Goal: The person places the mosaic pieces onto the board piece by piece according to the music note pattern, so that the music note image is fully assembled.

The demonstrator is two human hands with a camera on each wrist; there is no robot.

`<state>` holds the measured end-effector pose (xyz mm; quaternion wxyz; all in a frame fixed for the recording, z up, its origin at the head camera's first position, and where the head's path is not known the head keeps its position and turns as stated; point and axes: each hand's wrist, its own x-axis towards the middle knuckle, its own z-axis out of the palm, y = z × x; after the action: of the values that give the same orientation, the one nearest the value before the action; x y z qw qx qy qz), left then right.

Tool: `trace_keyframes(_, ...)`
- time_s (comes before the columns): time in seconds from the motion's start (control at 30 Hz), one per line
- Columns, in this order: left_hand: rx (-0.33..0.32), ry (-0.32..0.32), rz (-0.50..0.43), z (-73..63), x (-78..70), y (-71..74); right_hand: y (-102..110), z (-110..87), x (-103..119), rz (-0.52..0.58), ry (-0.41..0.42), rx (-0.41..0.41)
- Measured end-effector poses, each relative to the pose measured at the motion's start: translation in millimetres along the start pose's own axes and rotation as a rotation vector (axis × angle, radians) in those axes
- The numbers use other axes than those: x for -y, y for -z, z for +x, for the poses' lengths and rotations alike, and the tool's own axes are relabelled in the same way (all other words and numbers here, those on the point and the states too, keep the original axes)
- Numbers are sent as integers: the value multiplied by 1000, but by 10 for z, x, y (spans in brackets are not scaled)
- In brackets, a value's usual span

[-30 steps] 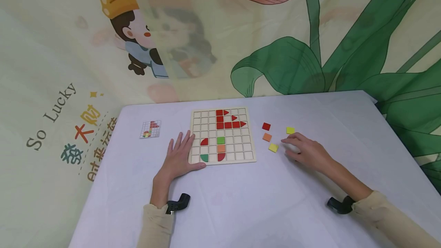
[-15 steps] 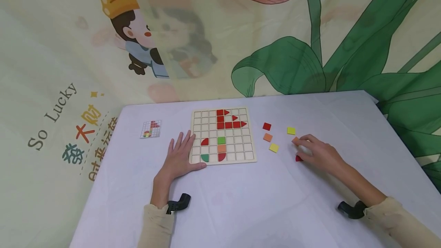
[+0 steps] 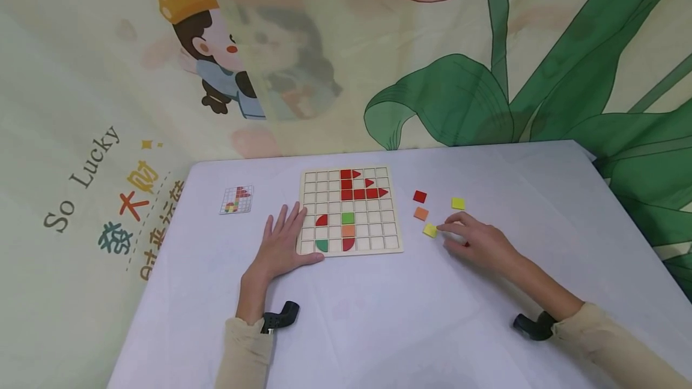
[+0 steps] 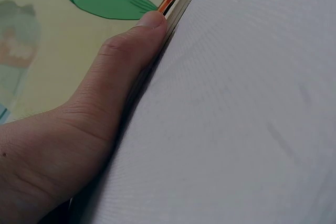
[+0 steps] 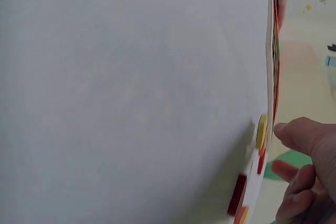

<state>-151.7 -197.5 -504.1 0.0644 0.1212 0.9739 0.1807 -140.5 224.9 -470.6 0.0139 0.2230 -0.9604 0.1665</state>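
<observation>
- Grid board (image 3: pixel 375 217) lying flat on the white table (image 3: pixel 357 317), only some squares filled.
- Spread wide at the board's left side with the left hand (image 3: pixel 278 251).
- Reaching to the nearer yellow tile (image 3: pixel 429 230) with the right hand (image 3: pixel 481 242), thumb and finger apart, not pinching.
- Probably picking a piece now.
- Next, likely: pinch it, check the picture card (image 3: pixel 236 200), fill a matching square.

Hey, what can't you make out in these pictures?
Head view: left edge of the board, partly covered by the left hand.
Head view: tabletop beneath the right hand, hidden by it.
Head view: fine detail on the card, too small.
Right wrist view: orange piece, cut off by the bottom edge.
</observation>
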Motion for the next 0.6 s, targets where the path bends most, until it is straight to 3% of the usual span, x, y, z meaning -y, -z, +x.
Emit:
trace_keyframes(0.17,-2,-3,-7,-1,-2,4,-34,147,153,-46,-10,-27)
trace_keyframes(0.3,1,3,1,-3,0,6,-77,247,218,-44,-53,1)
trace_keyframes(0.6,1,4,-3,-7,-10,9,-124,282,228,-26,-69,43)
